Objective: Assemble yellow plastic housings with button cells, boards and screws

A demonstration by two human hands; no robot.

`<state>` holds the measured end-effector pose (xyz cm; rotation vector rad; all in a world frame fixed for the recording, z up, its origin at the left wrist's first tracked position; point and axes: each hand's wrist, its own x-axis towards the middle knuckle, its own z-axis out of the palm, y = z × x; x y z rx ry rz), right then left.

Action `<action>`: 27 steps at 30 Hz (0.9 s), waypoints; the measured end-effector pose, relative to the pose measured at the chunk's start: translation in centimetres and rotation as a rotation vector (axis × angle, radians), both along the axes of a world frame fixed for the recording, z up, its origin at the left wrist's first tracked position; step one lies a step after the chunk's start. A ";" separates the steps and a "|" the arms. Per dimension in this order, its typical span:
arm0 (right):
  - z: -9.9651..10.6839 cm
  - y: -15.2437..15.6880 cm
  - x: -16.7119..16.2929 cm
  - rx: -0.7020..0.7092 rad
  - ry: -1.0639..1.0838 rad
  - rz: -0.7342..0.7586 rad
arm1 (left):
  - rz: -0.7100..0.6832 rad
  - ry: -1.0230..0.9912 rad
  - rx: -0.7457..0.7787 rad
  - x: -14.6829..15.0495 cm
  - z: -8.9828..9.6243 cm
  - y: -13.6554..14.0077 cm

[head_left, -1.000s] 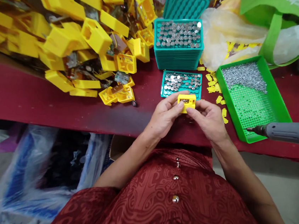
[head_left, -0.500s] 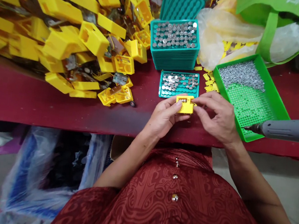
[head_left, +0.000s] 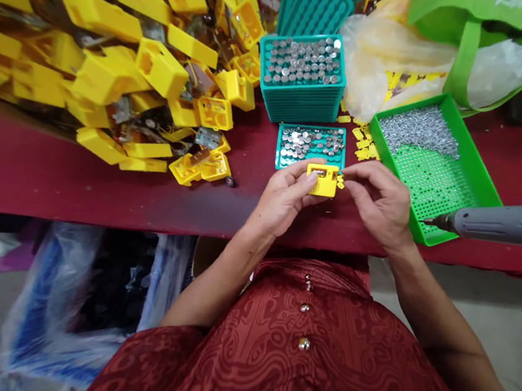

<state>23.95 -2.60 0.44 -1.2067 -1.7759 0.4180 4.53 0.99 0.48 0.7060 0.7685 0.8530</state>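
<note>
My left hand (head_left: pixel 283 199) grips a small yellow plastic case (head_left: pixel 321 187), thumb across its front. Silvery round cells show in an opening near the case's top. Just right of the case, my right hand (head_left: pixel 379 198) hovers with thumb and index finger apart, and I see nothing between them. By its fingertips are small yellow plastic pieces (head_left: pixel 341 181); whether they touch the fingers I cannot tell. Directly behind the case lies a teal tray (head_left: pixel 287 161) partly filled with button cells (head_left: pixel 300 139).
Yellow housings (head_left: pixel 100 79) with wiring are heaped at left. Stacked teal trays (head_left: pixel 298 103) of cells stand behind. A green basket (head_left: pixel 475 156) of screws (head_left: pixel 419 130) is at right, with an electric screwdriver (head_left: pixel 505 222) reaching over it. More yellow pieces (head_left: pixel 364 145) lie beside the basket.
My right thumb and index finger have drawn slightly away from the case to the right. My left hand keeps its hold on the case.
</note>
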 end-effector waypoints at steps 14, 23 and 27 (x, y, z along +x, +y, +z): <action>0.2 -0.1 -0.8 -0.010 -0.090 -0.222 | -0.065 0.041 -0.092 -0.1 0.5 -0.2; 0.3 -0.5 0.3 0.078 -0.223 0.022 | -0.078 0.006 -0.110 0.1 0.8 0.0; 0.1 -0.4 0.3 0.040 -0.236 0.067 | -0.069 0.018 -0.099 0.1 0.6 -0.1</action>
